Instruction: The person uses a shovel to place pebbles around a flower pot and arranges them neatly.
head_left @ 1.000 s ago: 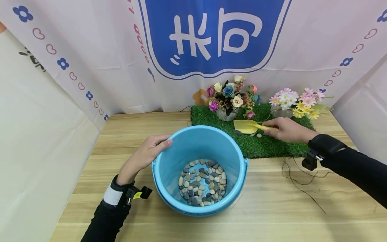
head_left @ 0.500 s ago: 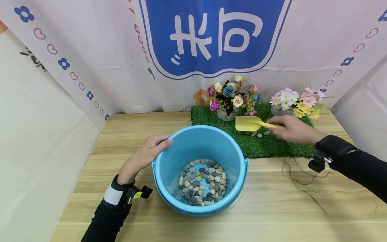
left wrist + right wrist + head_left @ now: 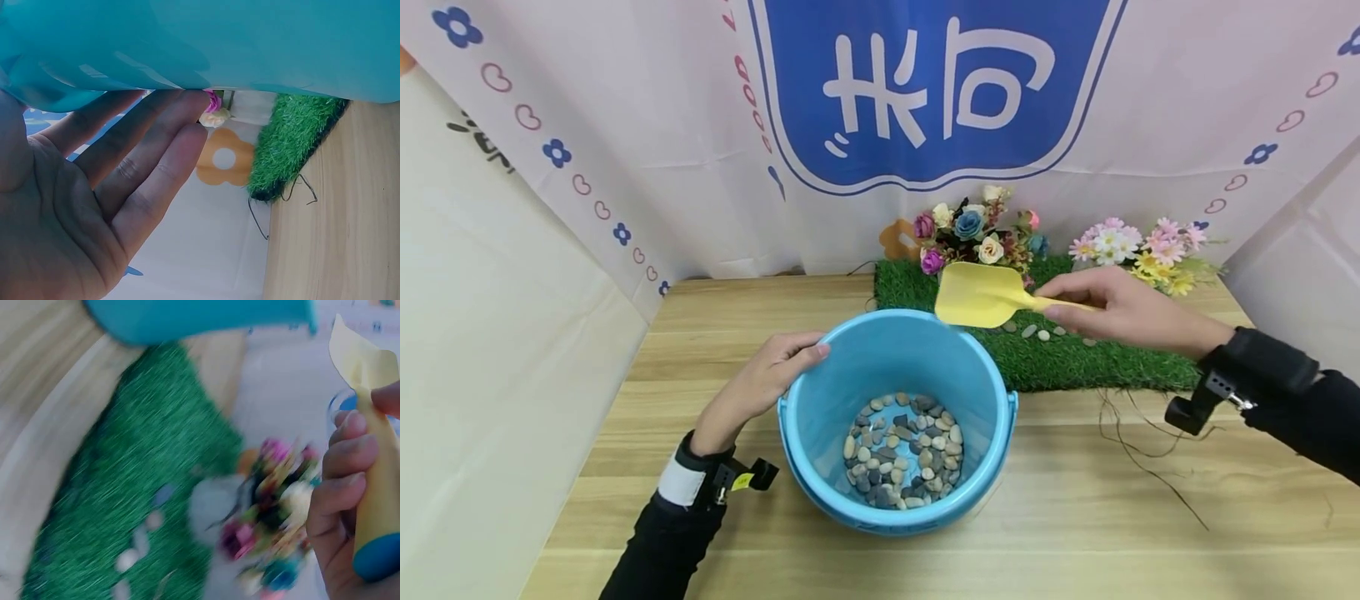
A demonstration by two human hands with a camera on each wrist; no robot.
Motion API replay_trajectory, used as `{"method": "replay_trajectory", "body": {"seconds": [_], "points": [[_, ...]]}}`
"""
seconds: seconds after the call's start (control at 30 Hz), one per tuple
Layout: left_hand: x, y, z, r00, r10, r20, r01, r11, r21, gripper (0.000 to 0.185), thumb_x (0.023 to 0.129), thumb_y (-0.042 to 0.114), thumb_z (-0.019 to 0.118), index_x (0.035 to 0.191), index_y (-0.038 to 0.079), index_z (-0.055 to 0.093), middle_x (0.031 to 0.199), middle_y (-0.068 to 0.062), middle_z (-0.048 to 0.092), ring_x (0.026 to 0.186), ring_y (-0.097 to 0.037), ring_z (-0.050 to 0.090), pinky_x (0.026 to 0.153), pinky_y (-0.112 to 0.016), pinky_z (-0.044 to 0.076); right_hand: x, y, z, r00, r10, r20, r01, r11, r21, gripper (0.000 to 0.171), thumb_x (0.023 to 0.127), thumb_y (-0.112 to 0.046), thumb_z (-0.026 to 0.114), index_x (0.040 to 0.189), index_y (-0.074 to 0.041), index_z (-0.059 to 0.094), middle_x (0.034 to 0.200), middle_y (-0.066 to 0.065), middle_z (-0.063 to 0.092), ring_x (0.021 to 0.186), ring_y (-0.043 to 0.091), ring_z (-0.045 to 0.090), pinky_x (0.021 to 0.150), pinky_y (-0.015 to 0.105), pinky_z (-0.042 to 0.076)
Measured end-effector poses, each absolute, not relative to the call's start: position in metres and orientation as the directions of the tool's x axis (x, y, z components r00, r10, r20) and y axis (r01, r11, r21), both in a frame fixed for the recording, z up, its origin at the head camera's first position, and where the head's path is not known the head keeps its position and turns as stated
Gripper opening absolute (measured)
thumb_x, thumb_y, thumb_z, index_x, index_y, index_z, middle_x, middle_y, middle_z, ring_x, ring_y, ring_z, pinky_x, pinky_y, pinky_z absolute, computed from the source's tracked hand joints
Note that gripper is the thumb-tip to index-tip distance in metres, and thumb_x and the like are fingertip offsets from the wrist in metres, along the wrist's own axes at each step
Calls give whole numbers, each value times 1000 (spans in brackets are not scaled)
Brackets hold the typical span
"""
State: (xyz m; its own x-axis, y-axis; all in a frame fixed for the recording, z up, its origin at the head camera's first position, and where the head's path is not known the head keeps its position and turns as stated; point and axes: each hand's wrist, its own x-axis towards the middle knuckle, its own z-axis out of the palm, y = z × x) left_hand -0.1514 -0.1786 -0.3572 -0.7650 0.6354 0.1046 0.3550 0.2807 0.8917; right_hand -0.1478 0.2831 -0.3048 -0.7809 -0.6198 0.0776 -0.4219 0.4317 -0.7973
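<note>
Fingers [image 3: 340, 464] of the right hand [image 3: 1120, 312] curl round the slim handle of a yellow plastic trowel [image 3: 981, 296], whose smooth, shallow blade hangs in the air above the far rim of the blue bucket [image 3: 977, 367], tilted a little toward it; the handle ends in a blue cap, seen in the right wrist view. Straight, relaxed fingers [image 3: 147, 147] of the left hand [image 3: 763, 379] rest flat against the outer wall of the bucket at its left rim. This round, glossy plastic bucket stands on the pale wood-grain surface [image 3: 1075, 517], and a layer of small rounded pebbles [image 3: 901, 452], grey, tan and white, covers most of its bottom. Behind it lies a mat of rough green artificial grass [image 3: 1075, 358] with a few loose pebbles [image 3: 1037, 331] on it, just under the right hand. Two bunches of fabric flowers [image 3: 973, 233] stand at the back of the mat.
</note>
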Motion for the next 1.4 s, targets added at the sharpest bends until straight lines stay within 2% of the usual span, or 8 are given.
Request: {"method": "replay_trajectory", "body": {"seconds": [0.17, 0.27, 0.5, 0.67, 0.93, 1.17, 1.3, 1.4], "points": [[-152, -179, -358, -765, 635, 107, 359, 282, 890, 36, 108, 12, 44, 133, -8, 60, 90, -12, 74, 68, -23, 74, 59, -39, 63, -142, 250, -281, -744, -658, 117, -505, 438, -744, 20, 103, -9, 61, 118, -17, 72, 72, 0, 57, 49, 13, 42, 40, 28, 40], [-152, -179, -358, -762, 638, 105, 359, 283, 889, 36, 108, 12, 43, 132, -8, 60, 87, -10, 74, 66, -22, 74, 58, -39, 63, -138, 232, -272, -715, -688, 126, -570, 469, -675, 17, 103, -15, 63, 116, -20, 73, 75, -6, 56, 52, 11, 39, 46, 26, 39], [-153, -178, -357, -760, 641, 108, 369, 289, 884, 34, 108, 13, 43, 129, -7, 62, 87, -9, 74, 67, -22, 74, 60, -38, 63, -128, 188, -259, -665, -742, 89, -663, 531, -527, 14, 102, -21, 65, 111, -14, 74, 71, -11, 56, 51, 5, 42, 47, 25, 40], [-154, -177, -357, -760, 643, 97, 353, 282, 892, 34, 108, 13, 43, 129, -7, 62, 90, -12, 73, 68, -23, 74, 59, -39, 63, -123, 160, -253, -639, -768, 27, -722, 588, -364, 7, 100, -21, 68, 98, -14, 71, 64, -10, 48, 50, 5, 42, 44, 23, 36], [-153, -178, -358, -760, 641, 105, 352, 270, 896, 35, 108, 12, 44, 132, -8, 60, 96, -17, 73, 70, -25, 74, 59, -39, 63, -122, 128, -251, -593, -800, -88, -793, 600, -109, 13, 95, -20, 74, 89, -9, 72, 67, -2, 54, 49, 10, 45, 42, 22, 37], [-153, -178, -358, -760, 640, 111, 357, 268, 895, 35, 107, 11, 44, 131, -8, 61, 99, -19, 72, 71, -28, 75, 59, -39, 63, -124, 109, -255, -538, -810, -232, -833, 553, -1, 20, 95, -21, 75, 80, -10, 65, 64, 0, 49, 53, 13, 47, 44, 25, 40], [-153, -178, -358, -763, 638, 107, 353, 271, 895, 35, 107, 12, 44, 131, -7, 61, 97, -18, 73, 70, -25, 74, 58, -39, 63, -124, 98, -257, -542, -781, -310, -836, 538, 106, 16, 97, -20, 72, 84, -11, 68, 65, -1, 48, 53, 12, 39, 44, 24, 37], [-154, -178, -358, -766, 634, 105, 348, 272, 897, 34, 107, 11, 45, 131, -7, 61, 97, -17, 73, 69, -23, 74, 57, -40, 63, -123, 92, -261, -542, -776, -321, -840, 510, 186, 23, 99, -17, 68, 77, -13, 63, 61, -1, 39, 53, 12, 27, 45, 24, 26]]}}
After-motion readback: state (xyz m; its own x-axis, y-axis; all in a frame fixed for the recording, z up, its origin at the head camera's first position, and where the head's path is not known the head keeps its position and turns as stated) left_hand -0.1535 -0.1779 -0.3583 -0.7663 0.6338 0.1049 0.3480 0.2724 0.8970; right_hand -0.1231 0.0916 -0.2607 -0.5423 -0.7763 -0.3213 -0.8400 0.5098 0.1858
